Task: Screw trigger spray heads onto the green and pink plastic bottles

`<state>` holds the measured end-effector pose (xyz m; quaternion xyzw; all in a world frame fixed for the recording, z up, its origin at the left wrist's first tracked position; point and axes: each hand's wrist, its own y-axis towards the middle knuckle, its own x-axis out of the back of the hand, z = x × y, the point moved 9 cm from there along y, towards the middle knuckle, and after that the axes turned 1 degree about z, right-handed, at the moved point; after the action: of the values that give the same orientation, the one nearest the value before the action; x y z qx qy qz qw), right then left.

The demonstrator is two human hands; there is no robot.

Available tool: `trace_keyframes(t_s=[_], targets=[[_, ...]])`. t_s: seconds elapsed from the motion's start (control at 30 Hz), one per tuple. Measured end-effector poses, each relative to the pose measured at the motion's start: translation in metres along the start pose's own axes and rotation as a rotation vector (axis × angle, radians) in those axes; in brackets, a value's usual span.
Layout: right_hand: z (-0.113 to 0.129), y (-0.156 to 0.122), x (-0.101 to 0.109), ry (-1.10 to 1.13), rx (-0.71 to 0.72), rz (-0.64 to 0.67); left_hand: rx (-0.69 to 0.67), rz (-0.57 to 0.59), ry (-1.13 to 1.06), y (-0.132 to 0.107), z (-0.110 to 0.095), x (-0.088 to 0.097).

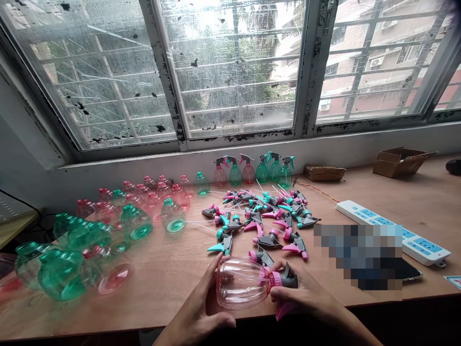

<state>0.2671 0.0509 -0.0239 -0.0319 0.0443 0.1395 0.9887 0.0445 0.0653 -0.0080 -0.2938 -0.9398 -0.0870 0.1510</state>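
Note:
A clear pink spray bottle (241, 283) lies on its side in the air just above the table's front edge, its neck toward the right. My left hand (201, 300) cups its base, fingers on the far side and thumb below. At the neck, my right hand (302, 290) pinches the pink collar of a dark grey spray head (288, 278) with a pink trigger. The collar sits against the bottle's neck; I cannot tell how tightly. Beyond my hands lies a pile of loose spray heads (255, 226) with pink or teal collars and thin tubes.
Several open pink and green bottles (137, 221) stand on the left of the wooden table (162, 288). Capped spray bottles (248, 173) line the window wall. To the right lie a power strip (392, 233), a partly blurred dark flat object (396, 269) and cardboard boxes (401, 161).

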Motion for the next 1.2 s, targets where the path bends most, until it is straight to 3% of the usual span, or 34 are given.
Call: trace_keyframes(t_s=[1.2], targets=[[0.0031, -0.0001, -0.0024, 0.016, 0.028, 0.021, 0.036, -0.008, -0.165, 0.001, -0.0016, -0.0029]])
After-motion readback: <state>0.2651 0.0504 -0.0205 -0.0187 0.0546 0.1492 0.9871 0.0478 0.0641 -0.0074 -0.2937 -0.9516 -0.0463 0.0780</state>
